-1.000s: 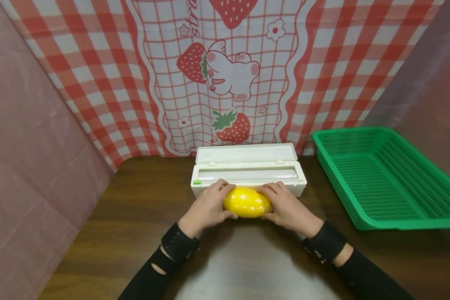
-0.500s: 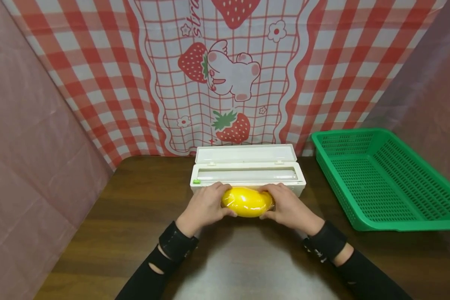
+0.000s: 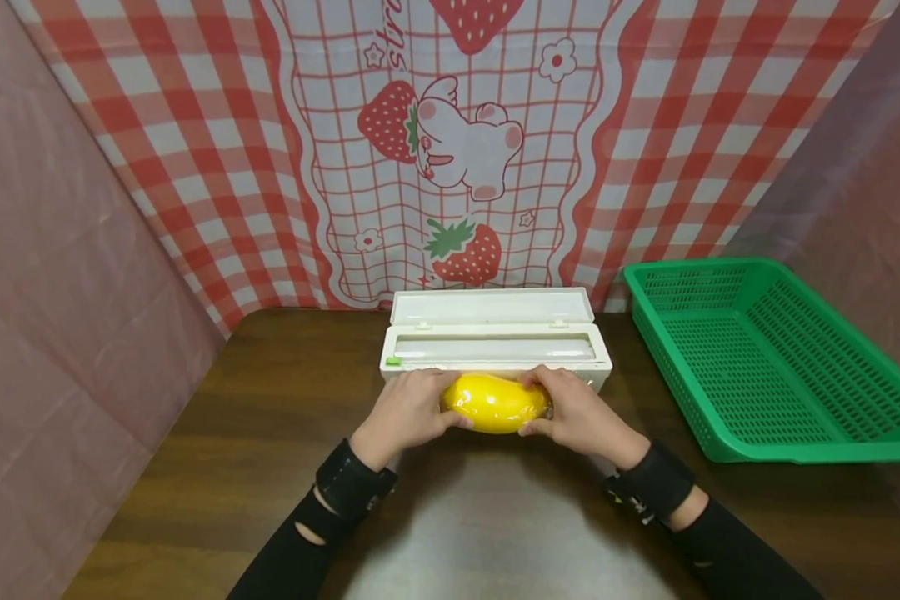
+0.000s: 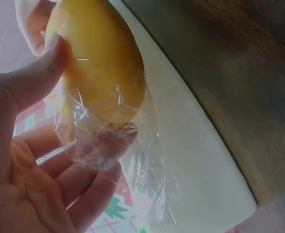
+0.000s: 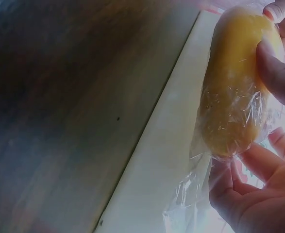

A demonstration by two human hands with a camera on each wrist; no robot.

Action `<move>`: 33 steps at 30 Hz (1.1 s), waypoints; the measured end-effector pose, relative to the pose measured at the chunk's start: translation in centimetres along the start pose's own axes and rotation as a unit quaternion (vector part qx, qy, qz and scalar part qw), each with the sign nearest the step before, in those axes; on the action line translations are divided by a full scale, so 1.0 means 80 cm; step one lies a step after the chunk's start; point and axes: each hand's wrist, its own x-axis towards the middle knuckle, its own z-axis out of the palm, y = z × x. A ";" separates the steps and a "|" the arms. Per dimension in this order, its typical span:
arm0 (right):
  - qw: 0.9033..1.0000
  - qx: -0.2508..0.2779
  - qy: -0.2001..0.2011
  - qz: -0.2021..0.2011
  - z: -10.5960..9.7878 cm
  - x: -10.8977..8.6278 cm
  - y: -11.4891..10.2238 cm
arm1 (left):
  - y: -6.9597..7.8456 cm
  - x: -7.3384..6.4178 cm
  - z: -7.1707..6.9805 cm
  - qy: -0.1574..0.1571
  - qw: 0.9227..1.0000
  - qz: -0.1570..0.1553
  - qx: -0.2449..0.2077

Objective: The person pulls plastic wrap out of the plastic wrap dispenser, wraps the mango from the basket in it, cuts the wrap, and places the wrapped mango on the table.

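Observation:
A yellow mango [image 3: 495, 404], smooth and oval, is wrapped in clear cling film. My left hand [image 3: 405, 417] holds its left end and my right hand [image 3: 585, 421] its right end, thumbs on the near side. Crumpled cling film [image 4: 147, 165] hangs loose past the mango's end over the left fingers in the left wrist view. In the right wrist view, more loose film [image 5: 186, 189] trails below the other end. Just behind the mango stands a white cling film dispenser [image 3: 495, 333], its lid raised and a film roll inside. A green slider [image 3: 393, 361] sits at its left front edge.
A green plastic basket [image 3: 678, 379] stands to the right on the brown wooden table [image 3: 270, 400]. Behind the dispenser hangs a red-and-white checked cloth [image 3: 217, 183] with strawberry prints. Pink cloth [image 3: 60, 275] covers the left side.
My left hand has shifted slightly left along the mango, so a little more of it shows between the hands. Both hands keep holding it. The dispenser and basket stay put.

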 end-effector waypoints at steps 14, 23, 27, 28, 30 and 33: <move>0.999 0.030 -0.013 0.002 0.003 -0.001 0.003 | 0.002 -0.002 -0.003 -0.026 0.999 -0.013 0.043; 0.998 0.054 -0.008 -0.009 0.006 0.001 0.011 | 0.003 -0.001 -0.002 -0.067 0.996 -0.015 0.060; 0.998 0.062 -0.006 -0.010 0.009 0.001 0.013 | 0.003 -0.002 0.000 -0.076 0.994 -0.019 0.078; 0.998 0.063 -0.004 -0.010 0.010 0.001 0.013 | 0.003 -0.003 0.000 -0.076 0.994 -0.019 0.081; 0.998 0.065 0.001 -0.011 0.010 0.001 0.014 | 0.003 -0.004 0.002 -0.075 0.994 -0.021 0.079; 0.997 0.069 0.009 -0.013 0.011 0.001 0.014 | 0.003 -0.004 0.004 -0.076 0.995 -0.023 0.066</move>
